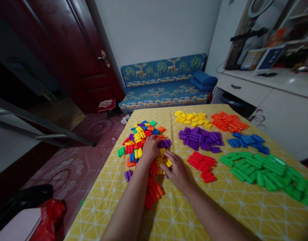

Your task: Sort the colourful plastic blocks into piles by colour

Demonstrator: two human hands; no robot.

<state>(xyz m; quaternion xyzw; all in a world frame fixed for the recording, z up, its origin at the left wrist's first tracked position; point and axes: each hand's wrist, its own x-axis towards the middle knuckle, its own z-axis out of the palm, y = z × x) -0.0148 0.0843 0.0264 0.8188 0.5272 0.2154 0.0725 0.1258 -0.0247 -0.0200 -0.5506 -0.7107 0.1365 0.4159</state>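
Note:
My left hand reaches over the mixed pile of coloured plastic building pieces. Its fingers curl down beside some purple pieces, and what lies under them is hidden. My right hand rests low at the pile's right side, thumb and fingers apart around a few yellow pieces. Below the two hands lie orange and red pieces, partly covered by my left wrist. One purple piece sits apart at the left.
Single-colour piles lie on the yellow patterned tablecloth: yellow, orange, purple, blue, red and green. Behind the table stands a blue sofa; a white cabinet is at right.

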